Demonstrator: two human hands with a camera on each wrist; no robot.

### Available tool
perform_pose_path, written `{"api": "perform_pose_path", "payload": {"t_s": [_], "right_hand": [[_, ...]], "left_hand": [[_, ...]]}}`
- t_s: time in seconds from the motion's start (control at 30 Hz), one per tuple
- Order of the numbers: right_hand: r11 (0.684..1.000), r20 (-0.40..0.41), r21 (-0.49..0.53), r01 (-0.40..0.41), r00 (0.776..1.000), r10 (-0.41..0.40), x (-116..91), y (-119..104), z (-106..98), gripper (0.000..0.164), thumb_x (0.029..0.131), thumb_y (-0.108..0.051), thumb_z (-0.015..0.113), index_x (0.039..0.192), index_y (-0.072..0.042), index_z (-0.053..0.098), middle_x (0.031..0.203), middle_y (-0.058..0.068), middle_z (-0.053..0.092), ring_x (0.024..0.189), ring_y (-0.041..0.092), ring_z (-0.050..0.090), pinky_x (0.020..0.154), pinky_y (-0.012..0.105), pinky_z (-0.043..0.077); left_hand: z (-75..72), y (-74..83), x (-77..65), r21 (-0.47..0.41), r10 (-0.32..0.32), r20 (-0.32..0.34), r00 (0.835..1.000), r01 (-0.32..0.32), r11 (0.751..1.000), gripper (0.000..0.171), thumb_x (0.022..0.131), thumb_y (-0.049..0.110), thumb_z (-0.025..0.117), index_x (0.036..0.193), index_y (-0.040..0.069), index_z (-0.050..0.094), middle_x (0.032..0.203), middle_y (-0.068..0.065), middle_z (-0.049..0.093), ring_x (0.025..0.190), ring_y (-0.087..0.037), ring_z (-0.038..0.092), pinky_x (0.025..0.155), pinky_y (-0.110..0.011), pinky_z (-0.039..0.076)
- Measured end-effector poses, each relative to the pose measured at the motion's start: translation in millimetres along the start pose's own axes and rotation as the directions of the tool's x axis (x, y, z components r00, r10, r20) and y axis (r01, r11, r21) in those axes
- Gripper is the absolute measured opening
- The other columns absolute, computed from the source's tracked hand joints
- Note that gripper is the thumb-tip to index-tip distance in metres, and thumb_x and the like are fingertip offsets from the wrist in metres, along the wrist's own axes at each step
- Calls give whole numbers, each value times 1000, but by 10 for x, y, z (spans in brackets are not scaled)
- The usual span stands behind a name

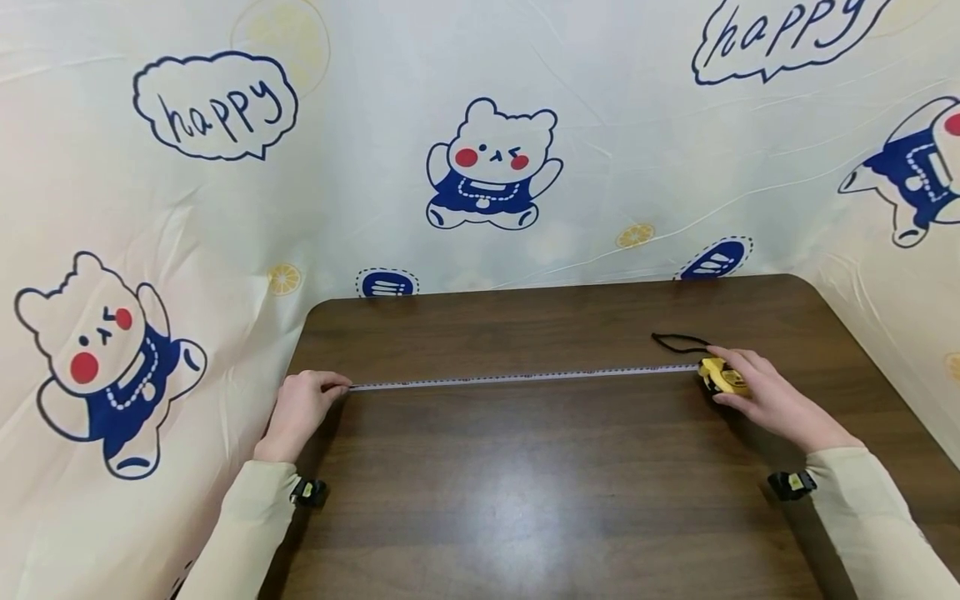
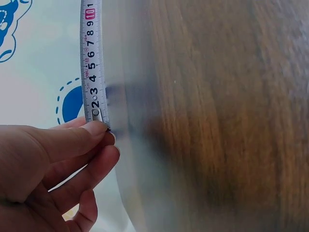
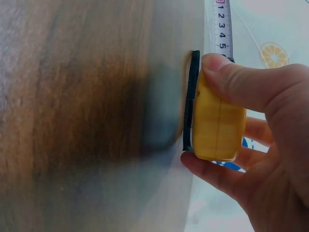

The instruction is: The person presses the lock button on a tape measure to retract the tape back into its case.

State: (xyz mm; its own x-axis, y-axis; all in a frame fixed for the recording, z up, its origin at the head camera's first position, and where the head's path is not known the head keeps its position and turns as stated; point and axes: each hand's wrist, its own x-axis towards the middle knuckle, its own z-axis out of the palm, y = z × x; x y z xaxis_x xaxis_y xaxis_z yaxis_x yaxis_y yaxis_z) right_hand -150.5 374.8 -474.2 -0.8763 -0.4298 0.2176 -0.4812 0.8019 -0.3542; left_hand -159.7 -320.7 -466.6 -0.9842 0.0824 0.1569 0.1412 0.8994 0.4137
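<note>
A yellow and black tape measure [image 1: 724, 377] is held by my right hand [image 1: 780, 402] over the right part of the table, thumb on one side and fingers round the other. Its white blade [image 1: 525, 377] runs out leftward in a nearly straight line. At the left end, my left hand [image 1: 298, 408] pinches the tip of the blade between thumb and fingers. Up close in the left wrist view, the thumb covers the blade's first marks, while 2 to 10 show on the blade [image 2: 91, 58]. In the right wrist view the yellow case [image 3: 218, 121] fills the grip.
The brown wooden table [image 1: 480, 475] has rounded far corners. A black wrist cord [image 1: 678, 340] loops behind the tape measure. Pale cloth [image 1: 360, 125] printed with bears surrounds the table at the back and sides. Each wrist wears a small black device [image 1: 792, 485].
</note>
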Motion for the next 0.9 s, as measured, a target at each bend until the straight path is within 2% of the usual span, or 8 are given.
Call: {"api": "perform_pose_path", "payload": {"t_s": [0.27, 0.5, 0.9], "right_hand": [[1000, 7, -3, -3, 1000, 3, 7, -10, 6, 77, 83, -2, 85, 147, 4, 44, 128, 32, 54, 111, 46, 52, 86, 64, 46], [1000, 9, 4, 14, 1000, -14, 23, -33, 21, 74, 83, -2, 86, 145, 5, 46, 128, 32, 55, 111, 47, 54, 86, 64, 46], [1000, 23, 3, 26, 999, -26, 46, -80, 25, 78, 84, -8, 86, 150, 0, 45, 130, 27, 56, 113, 42, 54, 87, 61, 47]], "left_hand": [[39, 17, 3, -14, 1, -14, 1000, -1, 1000, 9, 92, 3, 76, 97, 6, 83, 98, -17, 79, 94, -39, 73, 84, -57, 56], [65, 61, 3, -31, -26, 10, 1000, 26, 999, 9, 93, 4, 76, 98, 7, 83, 100, -17, 78, 95, -38, 73, 83, -57, 56], [113, 121, 18, -52, -9, 25, 1000, 10, 999, 9, 93, 5, 77, 98, 7, 83, 99, -16, 79, 96, -38, 74, 84, -58, 56]]}}
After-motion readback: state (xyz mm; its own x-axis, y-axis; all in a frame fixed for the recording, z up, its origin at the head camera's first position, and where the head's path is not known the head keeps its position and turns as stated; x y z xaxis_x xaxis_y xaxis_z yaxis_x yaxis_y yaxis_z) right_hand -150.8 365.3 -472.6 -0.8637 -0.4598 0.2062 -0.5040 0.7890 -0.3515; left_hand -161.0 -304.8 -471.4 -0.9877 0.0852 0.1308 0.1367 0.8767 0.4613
